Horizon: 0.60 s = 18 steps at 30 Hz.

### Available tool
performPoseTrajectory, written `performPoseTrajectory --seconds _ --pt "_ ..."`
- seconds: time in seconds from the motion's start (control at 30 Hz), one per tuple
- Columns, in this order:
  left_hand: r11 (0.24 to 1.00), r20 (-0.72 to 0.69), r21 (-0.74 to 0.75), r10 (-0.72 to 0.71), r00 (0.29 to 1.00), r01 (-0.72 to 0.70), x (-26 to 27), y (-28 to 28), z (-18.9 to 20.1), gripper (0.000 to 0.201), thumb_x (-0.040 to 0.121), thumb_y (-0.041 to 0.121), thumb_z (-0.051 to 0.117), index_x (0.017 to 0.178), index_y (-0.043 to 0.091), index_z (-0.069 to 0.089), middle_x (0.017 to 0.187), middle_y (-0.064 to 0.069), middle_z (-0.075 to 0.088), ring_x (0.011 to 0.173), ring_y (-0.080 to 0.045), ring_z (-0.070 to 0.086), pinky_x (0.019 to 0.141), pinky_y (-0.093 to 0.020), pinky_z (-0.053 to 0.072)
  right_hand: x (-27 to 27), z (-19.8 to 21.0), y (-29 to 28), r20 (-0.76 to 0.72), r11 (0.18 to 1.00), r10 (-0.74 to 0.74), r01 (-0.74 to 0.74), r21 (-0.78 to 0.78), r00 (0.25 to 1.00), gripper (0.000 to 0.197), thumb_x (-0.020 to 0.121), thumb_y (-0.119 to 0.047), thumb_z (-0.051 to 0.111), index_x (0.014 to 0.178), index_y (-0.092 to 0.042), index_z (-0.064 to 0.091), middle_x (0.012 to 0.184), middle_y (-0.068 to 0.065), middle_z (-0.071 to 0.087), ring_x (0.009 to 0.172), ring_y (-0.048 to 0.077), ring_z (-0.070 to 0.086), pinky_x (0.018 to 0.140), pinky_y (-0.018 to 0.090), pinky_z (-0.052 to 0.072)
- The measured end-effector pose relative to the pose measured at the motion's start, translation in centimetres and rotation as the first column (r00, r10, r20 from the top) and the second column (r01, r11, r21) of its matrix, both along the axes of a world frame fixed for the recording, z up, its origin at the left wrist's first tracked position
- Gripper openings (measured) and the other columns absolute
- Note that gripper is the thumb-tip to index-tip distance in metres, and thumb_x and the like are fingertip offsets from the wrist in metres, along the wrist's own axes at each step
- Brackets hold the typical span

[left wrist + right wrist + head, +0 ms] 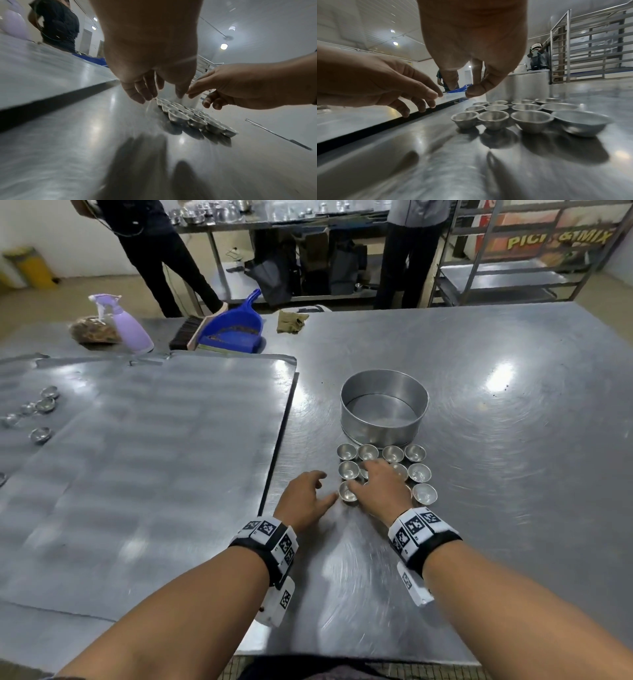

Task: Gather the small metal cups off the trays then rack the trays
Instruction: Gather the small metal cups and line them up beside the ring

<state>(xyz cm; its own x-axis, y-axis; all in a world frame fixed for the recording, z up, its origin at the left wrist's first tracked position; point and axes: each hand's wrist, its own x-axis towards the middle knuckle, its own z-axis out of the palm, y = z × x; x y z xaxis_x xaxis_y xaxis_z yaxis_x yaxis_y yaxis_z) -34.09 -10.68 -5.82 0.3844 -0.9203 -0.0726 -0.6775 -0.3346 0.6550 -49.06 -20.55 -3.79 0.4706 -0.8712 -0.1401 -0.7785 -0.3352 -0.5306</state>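
Head view, round shiny metal cups (419, 472), brushed steel table (513, 474)

right hand (471, 86): empty, above shiny steel counter (436, 155) | left hand (388, 86): fingers loose | small round metal cups (513, 115): upright, three rows

A cluster of small round metal cups (421, 473) stood in rows on the steel table (496, 508), directly in front of a round metal cake tin (383, 407). To their left lay a large flat metal tray (154, 474), with a few more small metal cups (44, 405) on a second tray (20, 378) further left. Behind the trays sat a lilac plastic spray bottle (128, 325) and, to its right, a blue plastic dustpan (236, 328).
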Motion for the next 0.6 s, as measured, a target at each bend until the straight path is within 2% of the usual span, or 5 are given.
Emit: performPoseTrajectory --seconds 0.07,0.13,0.2,0.37,0.6 --pt "0.999 0.021 -0.007 0.05 0.999 -0.05 1.2 1.6 0.7 0.054 0.088 0.046 0.068 0.134 0.02 0.056 0.117 0.0 0.064 0.099 -0.012 0.06 0.085 -0.025 0.045 1.8 0.4 0.7 0.039 0.999 0.04 -0.04 0.017 0.998 0.04 0.086 -0.042 0.062 0.116 -0.016 0.063 0.123 0.005 0.059 0.114 0.028 0.057 0.087 0.035 0.045" --pt "0.995 0.042 -0.002 0.103 0.994 -0.103 2.9 3.5 1.4 0.052 0.089 0.046 0.067 0.133 0.021 0.057 0.117 0.001 0.064 0.099 -0.012 0.059 0.087 -0.026 0.047 4.0 0.8 1.8 0.06 0.994 0.106 -0.108 0.026 0.992 0.048 0.089 -0.044 0.062 0.128 -0.016 0.06 0.132 0.005 0.057 0.12 0.026 0.055 0.096 0.036 0.046" --pt "0.988 0.059 0.003 0.152 0.987 -0.153 4.8 5.9 2.4 0.051 0.089 0.046 0.066 0.132 0.02 0.058 0.117 0.0 0.064 0.099 -0.013 0.06 0.088 -0.029 0.048 6.4 1.2 3.4 0.073 0.983 0.18 -0.182 0.027 0.981 0.051 0.091 -0.045 0.061 0.133 -0.017 0.057 0.138 0.005 0.053 0.124 0.025 0.053 0.1 0.036 0.043" --pt "0.95 0.1 0.002 0.31 0.945 -0.312 10.8 12.7 4.4 0.049 0.09 0.047 0.065 0.131 0.02 0.058 0.116 0.0 0.064 0.101 -0.015 0.06 0.089 -0.03 0.049 12.8 2.6 8.3 0.109 0.942 0.33 -0.335 0.021 0.938 0.05 0.091 -0.046 0.06 0.133 -0.018 0.057 0.137 0.004 0.053 0.117 0.023 0.057 0.096 0.033 0.043" --pt "0.865 0.094 -0.021 0.501 0.86 -0.501 20.0 22.6 6.0 0.046 0.09 0.046 0.065 0.127 0.021 0.06 0.115 0.002 0.065 0.101 -0.015 0.06 0.091 -0.032 0.049 23.4 4.4 15.4 0.12 0.884 0.466 -0.468 -0.013 0.877 0.049 0.092 -0.05 0.058 0.131 -0.021 0.058 0.137 0.001 0.053 0.115 0.02 0.057 0.092 0.033 0.044"
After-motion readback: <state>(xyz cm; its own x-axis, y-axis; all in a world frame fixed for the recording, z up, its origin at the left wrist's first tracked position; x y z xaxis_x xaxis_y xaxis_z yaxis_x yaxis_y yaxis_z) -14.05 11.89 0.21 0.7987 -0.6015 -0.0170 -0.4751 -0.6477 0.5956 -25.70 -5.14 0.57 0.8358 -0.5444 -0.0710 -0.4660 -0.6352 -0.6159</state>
